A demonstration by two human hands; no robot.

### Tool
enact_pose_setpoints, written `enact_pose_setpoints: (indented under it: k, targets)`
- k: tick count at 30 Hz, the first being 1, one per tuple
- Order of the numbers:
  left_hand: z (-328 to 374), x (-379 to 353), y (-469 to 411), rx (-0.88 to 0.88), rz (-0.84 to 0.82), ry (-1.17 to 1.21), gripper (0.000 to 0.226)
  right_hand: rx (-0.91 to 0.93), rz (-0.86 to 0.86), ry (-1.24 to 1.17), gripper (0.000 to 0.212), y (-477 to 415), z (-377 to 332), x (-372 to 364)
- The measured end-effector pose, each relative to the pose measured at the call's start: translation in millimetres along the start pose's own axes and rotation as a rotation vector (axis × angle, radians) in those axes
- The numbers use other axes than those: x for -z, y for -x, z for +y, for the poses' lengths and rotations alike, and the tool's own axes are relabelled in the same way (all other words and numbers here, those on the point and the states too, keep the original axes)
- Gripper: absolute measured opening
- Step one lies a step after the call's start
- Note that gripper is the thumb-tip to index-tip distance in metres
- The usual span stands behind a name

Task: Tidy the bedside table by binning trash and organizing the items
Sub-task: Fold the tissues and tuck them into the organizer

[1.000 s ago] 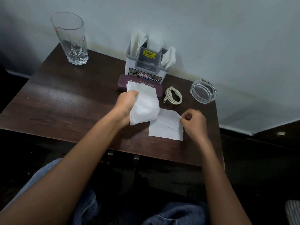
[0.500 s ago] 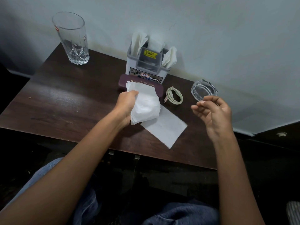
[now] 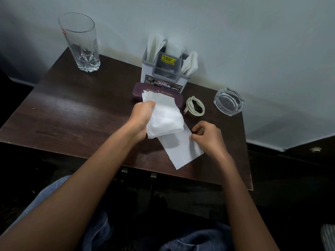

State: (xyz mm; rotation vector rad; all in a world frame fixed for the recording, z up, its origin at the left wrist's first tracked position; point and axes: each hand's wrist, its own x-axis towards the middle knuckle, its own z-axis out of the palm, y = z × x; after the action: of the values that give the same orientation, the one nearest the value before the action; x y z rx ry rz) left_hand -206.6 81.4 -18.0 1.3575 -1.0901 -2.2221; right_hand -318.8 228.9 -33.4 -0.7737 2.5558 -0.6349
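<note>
My left hand [image 3: 142, 115] grips a stack of white tissues [image 3: 165, 116] above the middle of the dark wooden bedside table [image 3: 76, 113]. A single flat white tissue [image 3: 183, 151] lies on the table below the stack, reaching the front edge. My right hand [image 3: 208, 137] rests on that tissue's right edge with the fingers curled and pinching it. Behind the stack stands a white organizer box [image 3: 164, 73] with several folded tissues stuck in its compartments. A maroon case [image 3: 139, 89] lies in front of the box, partly hidden by the stack.
A tall empty glass [image 3: 80, 42] stands at the back left corner. A coiled cream cable [image 3: 195, 108] and a clear glass ashtray [image 3: 228, 101] sit at the right, near the wall. My knees in jeans are below the table's front edge.
My right hand, raised and open half a second ago, has come back down onto the flat tissue's right edge. The tissue has turned and slid toward the front edge. My left hand kept still.
</note>
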Motion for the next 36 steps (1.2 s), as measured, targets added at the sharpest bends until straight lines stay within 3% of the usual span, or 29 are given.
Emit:
enact_pose_setpoints:
  k: [8, 12, 18, 28, 32, 36]
  targets:
    - [0.3, -0.3, 1.6, -0.009, -0.016, -0.005, 0.015, -0.044, -0.008, -0.011, 0.005, 2.0, -2.0, 2.2]
    - [-0.5, 0.1, -0.4, -0.02, -0.019, -0.022, 0.018, -0.077, 0.11, -0.171, 0.004, 1.8, -2.2, 11.7]
    - [-3.1, -0.2, -3.6, -0.004, -0.049, -0.051, 0.023, -0.116, 0.257, -0.325, 0.022, -2.0, 7.2, 29.8]
    - [-15.8, -8.8, 4.5, 0.256, -0.268, 0.079, 0.033, 0.157, 0.416, -0.519, 0.039, 10.0, -12.5, 64.8]
    - [-16.7, -11.6, 7.4, 0.28, -0.323, 0.146, 0.03, 0.22, 0.358, -0.786, 0.036, 22.0, -37.0, 71.8]
    - [-14.3, -11.8, 8.0, 0.272, -0.384, 0.219, 0.032, 0.232, 0.122, -1.187, 0.034, 23.2, -44.5, 68.5]
